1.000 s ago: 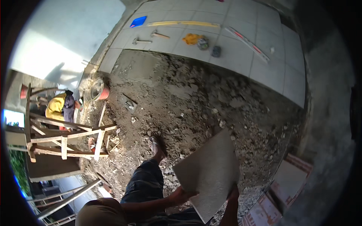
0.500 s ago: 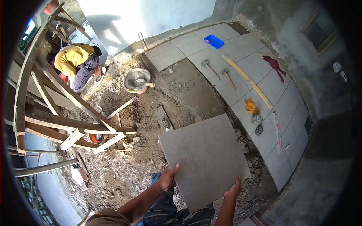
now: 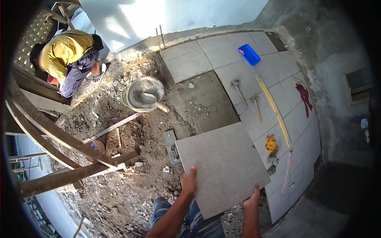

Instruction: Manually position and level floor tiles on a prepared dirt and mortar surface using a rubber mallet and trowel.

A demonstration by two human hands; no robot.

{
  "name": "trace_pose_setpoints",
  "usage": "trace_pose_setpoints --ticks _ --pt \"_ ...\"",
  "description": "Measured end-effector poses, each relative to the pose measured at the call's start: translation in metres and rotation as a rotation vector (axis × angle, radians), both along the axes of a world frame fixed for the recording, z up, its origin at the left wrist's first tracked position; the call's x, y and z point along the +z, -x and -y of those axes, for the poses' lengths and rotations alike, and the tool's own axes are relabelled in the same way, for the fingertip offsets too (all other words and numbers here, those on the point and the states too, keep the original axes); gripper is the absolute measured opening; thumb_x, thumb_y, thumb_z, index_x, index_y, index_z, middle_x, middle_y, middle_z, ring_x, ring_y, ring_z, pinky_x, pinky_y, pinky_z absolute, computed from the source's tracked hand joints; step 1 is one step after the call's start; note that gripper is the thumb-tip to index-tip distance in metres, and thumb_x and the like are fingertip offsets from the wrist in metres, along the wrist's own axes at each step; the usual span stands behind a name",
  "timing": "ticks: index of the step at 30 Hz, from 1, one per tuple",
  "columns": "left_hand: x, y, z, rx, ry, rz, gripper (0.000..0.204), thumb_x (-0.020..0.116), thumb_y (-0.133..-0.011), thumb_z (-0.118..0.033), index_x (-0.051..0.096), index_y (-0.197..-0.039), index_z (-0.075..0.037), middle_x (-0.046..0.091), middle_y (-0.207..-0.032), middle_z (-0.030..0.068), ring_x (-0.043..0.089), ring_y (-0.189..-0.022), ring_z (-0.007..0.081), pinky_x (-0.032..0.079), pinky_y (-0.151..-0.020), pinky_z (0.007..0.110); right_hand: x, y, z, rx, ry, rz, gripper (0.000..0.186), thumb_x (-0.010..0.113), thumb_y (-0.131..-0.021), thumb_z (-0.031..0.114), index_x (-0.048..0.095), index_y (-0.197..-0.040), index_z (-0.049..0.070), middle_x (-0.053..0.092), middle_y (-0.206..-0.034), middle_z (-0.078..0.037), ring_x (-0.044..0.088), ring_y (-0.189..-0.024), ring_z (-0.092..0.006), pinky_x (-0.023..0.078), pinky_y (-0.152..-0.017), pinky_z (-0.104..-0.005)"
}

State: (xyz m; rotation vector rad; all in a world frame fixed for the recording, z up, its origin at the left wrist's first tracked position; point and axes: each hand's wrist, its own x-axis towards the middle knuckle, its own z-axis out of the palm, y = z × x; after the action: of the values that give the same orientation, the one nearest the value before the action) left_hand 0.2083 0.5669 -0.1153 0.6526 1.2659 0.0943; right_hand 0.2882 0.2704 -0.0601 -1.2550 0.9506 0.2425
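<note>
My left hand [image 3: 188, 182] grips the left side of a large grey square tile [image 3: 222, 164], while my right hand [image 3: 252, 197] grips its lower right edge. The tile is held low over the rubble and overlaps the view of the laid tiles' edge. Beyond it lies a patch of grey mortar [image 3: 204, 103] bordered by tiles [image 3: 186, 65]. A metal float [image 3: 170, 139] rests on the soil just left of the held tile. Farther up stands a bucket [image 3: 139, 89] holding grey mix and a trowel.
A co-worker in yellow [image 3: 65, 55] bends at upper left behind wooden framing [image 3: 51, 123]. On the laid floor lie two hammers [image 3: 258, 111], a yellow straightedge [image 3: 274, 103], a blue tray [image 3: 252, 55], a level [image 3: 287, 170] and cloths [image 3: 271, 144]. Concrete walls surround the floor.
My view has swung toward the laid floor and mortar patch. The held tile has risen in the picture and turned more level, with both hands still on it.
</note>
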Motion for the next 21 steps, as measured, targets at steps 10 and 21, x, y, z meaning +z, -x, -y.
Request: trace_pose_setpoints --ticks 10,21 --pt "-0.242 -0.274 -0.183 -0.134 -0.306 0.047 0.06 0.077 -0.094 -0.045 0.071 -0.121 0.009 0.077 -0.109 0.0183 0.072 -0.097 0.0253 0.055 -0.092 0.039 -0.233 -0.261 -0.146 0.146 -0.119 -0.049 0.063 0.068 -0.104 0.038 0.046 -0.155 0.009 0.054 -0.155 -0.008 0.052 -0.14 -0.0278 0.042 -0.118 -0.0475" --pt "-0.429 -0.371 -0.244 0.061 -0.442 0.211 0.034 0.073 -0.1 -0.024 0.066 -0.115 0.006 0.075 -0.109 0.0149 0.069 -0.096 0.0211 0.054 -0.089 0.037 -0.422 -0.388 -0.238 0.301 -0.051 0.318 0.054 0.073 -0.102 0.036 0.057 -0.143 0.005 0.065 -0.136 -0.006 0.064 -0.121 -0.0228 0.055 -0.1 -0.04"
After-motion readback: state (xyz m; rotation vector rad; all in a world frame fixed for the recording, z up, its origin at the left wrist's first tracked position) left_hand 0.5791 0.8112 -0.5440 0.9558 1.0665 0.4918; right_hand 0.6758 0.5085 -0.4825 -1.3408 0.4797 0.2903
